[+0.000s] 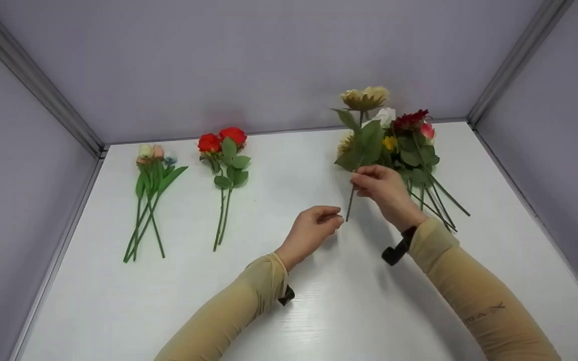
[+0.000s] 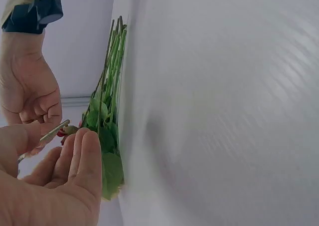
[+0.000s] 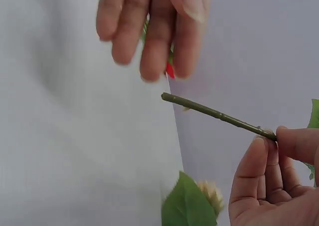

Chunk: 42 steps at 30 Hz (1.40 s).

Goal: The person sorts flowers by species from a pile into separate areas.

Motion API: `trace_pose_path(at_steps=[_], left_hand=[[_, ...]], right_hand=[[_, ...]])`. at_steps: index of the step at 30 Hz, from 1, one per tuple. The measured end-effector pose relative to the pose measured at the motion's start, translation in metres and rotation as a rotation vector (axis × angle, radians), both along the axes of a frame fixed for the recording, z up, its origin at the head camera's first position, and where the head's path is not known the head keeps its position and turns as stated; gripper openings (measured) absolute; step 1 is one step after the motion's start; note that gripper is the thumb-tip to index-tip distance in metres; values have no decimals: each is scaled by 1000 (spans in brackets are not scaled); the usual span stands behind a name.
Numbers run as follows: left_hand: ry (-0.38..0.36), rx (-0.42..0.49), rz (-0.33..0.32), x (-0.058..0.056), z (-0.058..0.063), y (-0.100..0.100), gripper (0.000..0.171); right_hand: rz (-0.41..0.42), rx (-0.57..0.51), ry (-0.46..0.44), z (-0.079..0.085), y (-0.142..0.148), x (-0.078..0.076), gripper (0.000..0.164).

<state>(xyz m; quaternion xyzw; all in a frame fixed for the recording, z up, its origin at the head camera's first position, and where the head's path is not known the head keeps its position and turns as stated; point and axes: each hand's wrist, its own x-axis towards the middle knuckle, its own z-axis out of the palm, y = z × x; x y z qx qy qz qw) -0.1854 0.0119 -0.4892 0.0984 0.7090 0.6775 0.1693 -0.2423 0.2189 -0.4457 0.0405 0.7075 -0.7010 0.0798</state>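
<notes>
My right hand (image 1: 387, 193) pinches the thin green stem (image 3: 219, 115) of a pale yellow flower (image 1: 364, 99) between thumb and fingertips. The flower stands nearly upright above the table, bloom up, with broad green leaves (image 1: 369, 143) below it. My left hand (image 1: 311, 233) is beside the stem's lower end, its fingers loosely extended and holding nothing. In the right wrist view, a gap shows between the left fingers (image 3: 159, 51) and the stem tip. Behind the raised flower lies a mixed bunch (image 1: 414, 155) with white, dark red, pink and yellow blooms; it is partly hidden.
Two red roses (image 1: 224, 180) lie left of centre on the white table (image 1: 289, 321). Farther left is a group of pale tulips (image 1: 153, 185) with crossing stems. Grey panels (image 1: 269, 60) enclose the table at the back and both sides.
</notes>
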Motion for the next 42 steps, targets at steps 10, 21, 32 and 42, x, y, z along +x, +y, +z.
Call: trace_pose_path(at_steps=[10,21,32,42], left_hand=[[-59,31,89,-2,-10,-17,27],[-75,9,92,3,-10,-20,16],[-71,-9,77,2,-10,-22,26],[-62,-30,134,-8,-9,-27,16]], right_hand=[[78,-41,-17,-16,-41,9,32],[56,-174,-56,-17,-48,10,40],[35,-145,-81,-18,-48,4,29],[44,-107,-74,-24,-58,-2,31]])
